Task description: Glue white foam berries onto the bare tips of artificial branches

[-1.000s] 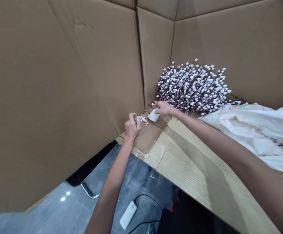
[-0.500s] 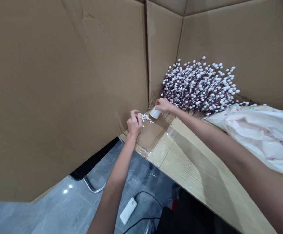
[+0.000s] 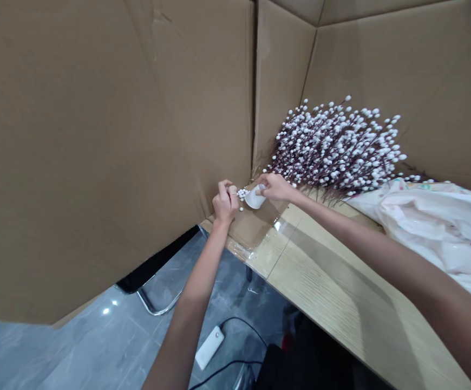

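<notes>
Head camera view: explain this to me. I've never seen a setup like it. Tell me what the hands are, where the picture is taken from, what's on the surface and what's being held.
There's no machine here: these are one person's own bare hands. The pictures come from a camera worn on the head, looking forward and down, so the arms reach in from the bottom and the right. The left hand pinches what looks like a short sprig of white buds. The right hand grips a small white cup, which is tilted. Beneath them lies a cardboard sheet on a light wooden table. Nearby are a bundle of pussy willow stems and a white plastic bag.
</notes>
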`<action>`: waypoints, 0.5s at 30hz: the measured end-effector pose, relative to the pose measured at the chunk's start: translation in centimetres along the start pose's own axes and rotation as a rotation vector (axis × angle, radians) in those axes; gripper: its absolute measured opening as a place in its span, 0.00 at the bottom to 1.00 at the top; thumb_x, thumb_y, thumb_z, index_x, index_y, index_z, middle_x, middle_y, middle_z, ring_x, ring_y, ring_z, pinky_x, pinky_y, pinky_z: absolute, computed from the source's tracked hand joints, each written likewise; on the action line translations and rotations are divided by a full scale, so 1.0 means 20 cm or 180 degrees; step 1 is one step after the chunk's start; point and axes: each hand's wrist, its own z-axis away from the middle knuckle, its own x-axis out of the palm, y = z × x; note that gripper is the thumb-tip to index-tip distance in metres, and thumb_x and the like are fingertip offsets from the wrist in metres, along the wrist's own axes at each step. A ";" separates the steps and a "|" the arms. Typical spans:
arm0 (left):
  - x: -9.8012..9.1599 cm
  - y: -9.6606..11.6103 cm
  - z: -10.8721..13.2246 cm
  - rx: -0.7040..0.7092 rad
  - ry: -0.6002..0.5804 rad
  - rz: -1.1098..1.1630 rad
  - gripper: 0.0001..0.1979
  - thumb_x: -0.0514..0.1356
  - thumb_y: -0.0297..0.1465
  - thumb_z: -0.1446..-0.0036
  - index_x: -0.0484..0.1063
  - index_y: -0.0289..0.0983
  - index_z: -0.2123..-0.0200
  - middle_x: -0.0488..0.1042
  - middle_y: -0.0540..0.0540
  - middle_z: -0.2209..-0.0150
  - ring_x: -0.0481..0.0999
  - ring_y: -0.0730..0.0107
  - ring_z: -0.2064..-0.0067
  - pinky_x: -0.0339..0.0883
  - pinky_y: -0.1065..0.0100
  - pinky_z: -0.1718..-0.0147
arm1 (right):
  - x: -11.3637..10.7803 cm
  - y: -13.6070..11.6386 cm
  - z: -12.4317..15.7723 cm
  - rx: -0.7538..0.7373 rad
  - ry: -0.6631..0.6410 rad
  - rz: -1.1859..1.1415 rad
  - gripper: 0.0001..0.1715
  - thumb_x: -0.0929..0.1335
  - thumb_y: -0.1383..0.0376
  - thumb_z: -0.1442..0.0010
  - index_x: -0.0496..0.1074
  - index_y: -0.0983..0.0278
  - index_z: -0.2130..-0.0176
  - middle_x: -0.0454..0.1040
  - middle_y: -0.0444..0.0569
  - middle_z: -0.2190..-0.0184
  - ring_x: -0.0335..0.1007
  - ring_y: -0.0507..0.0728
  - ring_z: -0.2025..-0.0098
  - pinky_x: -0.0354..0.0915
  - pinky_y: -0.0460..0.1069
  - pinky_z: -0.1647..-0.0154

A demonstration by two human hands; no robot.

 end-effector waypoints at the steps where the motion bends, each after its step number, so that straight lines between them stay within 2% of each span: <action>1: 0.00 0.00 0.00 -0.0011 0.0016 -0.0003 0.11 0.45 0.36 0.37 0.61 0.37 0.57 0.74 0.45 0.72 0.76 0.65 0.71 0.61 0.69 0.71 | 0.01 -0.02 0.03 -0.0050 0.0020 -0.0019 0.20 0.69 0.64 0.46 0.73 0.69 0.54 0.77 0.52 0.59 0.73 0.56 0.57 0.63 0.44 0.61; 8: -0.01 0.00 0.00 -0.0028 0.0180 -0.0024 0.13 0.44 0.36 0.37 0.62 0.37 0.55 0.75 0.43 0.67 0.77 0.64 0.69 0.61 0.68 0.70 | 0.07 -0.20 0.11 -0.0516 0.0147 0.0161 0.17 0.68 0.65 0.48 0.72 0.65 0.57 0.78 0.51 0.65 0.73 0.57 0.63 0.61 0.46 0.68; 12: -0.01 0.00 0.00 -0.0027 0.0183 0.0010 0.15 0.43 0.37 0.36 0.62 0.36 0.54 0.75 0.43 0.69 0.77 0.63 0.67 0.62 0.67 0.68 | 0.07 -0.23 0.06 -0.0413 0.0163 0.0435 0.15 0.67 0.65 0.49 0.72 0.65 0.59 0.77 0.54 0.65 0.73 0.60 0.62 0.61 0.47 0.69; 15: 0.00 -0.01 0.00 -0.0054 0.0215 0.0049 0.15 0.43 0.37 0.36 0.62 0.37 0.54 0.75 0.44 0.69 0.76 0.64 0.68 0.62 0.67 0.68 | 0.03 -0.20 -0.01 -0.0293 0.0252 0.0455 0.16 0.67 0.63 0.48 0.72 0.66 0.59 0.77 0.55 0.63 0.73 0.61 0.60 0.63 0.48 0.66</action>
